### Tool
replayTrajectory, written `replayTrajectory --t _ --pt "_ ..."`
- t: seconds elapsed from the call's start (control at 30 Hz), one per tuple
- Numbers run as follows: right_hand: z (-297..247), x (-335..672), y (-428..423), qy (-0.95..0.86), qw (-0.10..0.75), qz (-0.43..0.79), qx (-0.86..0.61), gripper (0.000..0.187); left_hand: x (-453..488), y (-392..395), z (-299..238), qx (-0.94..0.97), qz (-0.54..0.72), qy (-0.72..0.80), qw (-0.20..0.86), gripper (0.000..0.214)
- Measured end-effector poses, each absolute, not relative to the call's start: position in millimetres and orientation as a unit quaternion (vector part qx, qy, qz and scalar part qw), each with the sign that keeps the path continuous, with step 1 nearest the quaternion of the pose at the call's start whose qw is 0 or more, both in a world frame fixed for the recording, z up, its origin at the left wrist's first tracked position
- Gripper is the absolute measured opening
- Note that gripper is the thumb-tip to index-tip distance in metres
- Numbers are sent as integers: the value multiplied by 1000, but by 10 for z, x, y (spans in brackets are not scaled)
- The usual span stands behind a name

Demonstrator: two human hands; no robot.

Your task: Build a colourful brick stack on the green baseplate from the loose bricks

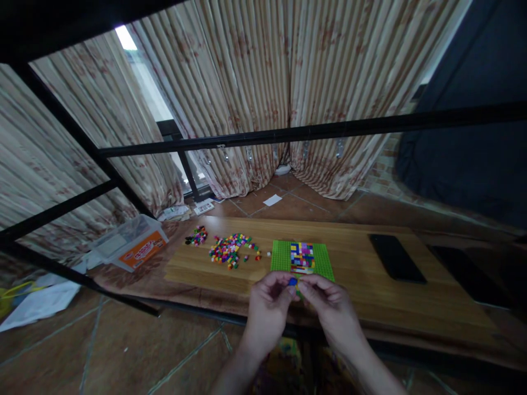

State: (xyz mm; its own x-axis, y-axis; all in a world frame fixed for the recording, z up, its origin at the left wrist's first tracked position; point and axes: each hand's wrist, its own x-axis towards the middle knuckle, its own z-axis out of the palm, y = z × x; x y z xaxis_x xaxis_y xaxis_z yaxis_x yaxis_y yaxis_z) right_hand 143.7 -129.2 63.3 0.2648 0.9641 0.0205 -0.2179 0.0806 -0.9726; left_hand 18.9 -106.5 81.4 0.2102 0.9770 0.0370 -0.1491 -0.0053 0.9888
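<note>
Close in front of me, at the near edge of the green baseplate (pixel 323 262), both hands meet with fingertips pinched. My left hand (pixel 267 307) grips a small blue toy brick (pixel 292 281) between thumb and forefinger. Right beside it, my right hand (pixel 331 304) is closed in a pinch; a bit of yellow and green shows there, but its fingers hide what it holds. Multicoloured bricks (pixel 302 255) are built up in a block on the middle of the baseplate, the near part of which is covered by my hands.
Left of the baseplate lies a pile of loose colourful bricks (pixel 230 249), with a smaller pile (pixel 198 236) further left. One white brick (pixel 269 254) lies apart. A clear plastic box (pixel 134 241) stands at the left. A black phone-like slab (pixel 396 258) rests on the wooden board (pixel 354 274).
</note>
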Motion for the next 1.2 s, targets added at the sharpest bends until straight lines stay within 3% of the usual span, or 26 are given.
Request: replayTrajectory --t 0.27,0.43,0.57,0.73,0.9,1.2 --pt "634 1569 -1263 -204 667 578 -423 28 65 -983 731 348 511 406 673 28" --pt "522 1735 -1167 -236 670 521 -473 32 34 -928 655 327 522 409 673 32" --pt "399 1907 -1034 -329 646 408 -555 28 -62 -827 546 342 526 441 642 31" --pt "350 2106 -738 -473 559 253 -633 26 -271 -601 150 328 523 500 608 35" --pt "411 2176 -355 -631 422 183 -625 24 -435 -407 -213 283 541 546 573 41" --pt "473 2096 -3 -739 230 76 -628 27 -484 -399 -257 299 513 566 572 35"
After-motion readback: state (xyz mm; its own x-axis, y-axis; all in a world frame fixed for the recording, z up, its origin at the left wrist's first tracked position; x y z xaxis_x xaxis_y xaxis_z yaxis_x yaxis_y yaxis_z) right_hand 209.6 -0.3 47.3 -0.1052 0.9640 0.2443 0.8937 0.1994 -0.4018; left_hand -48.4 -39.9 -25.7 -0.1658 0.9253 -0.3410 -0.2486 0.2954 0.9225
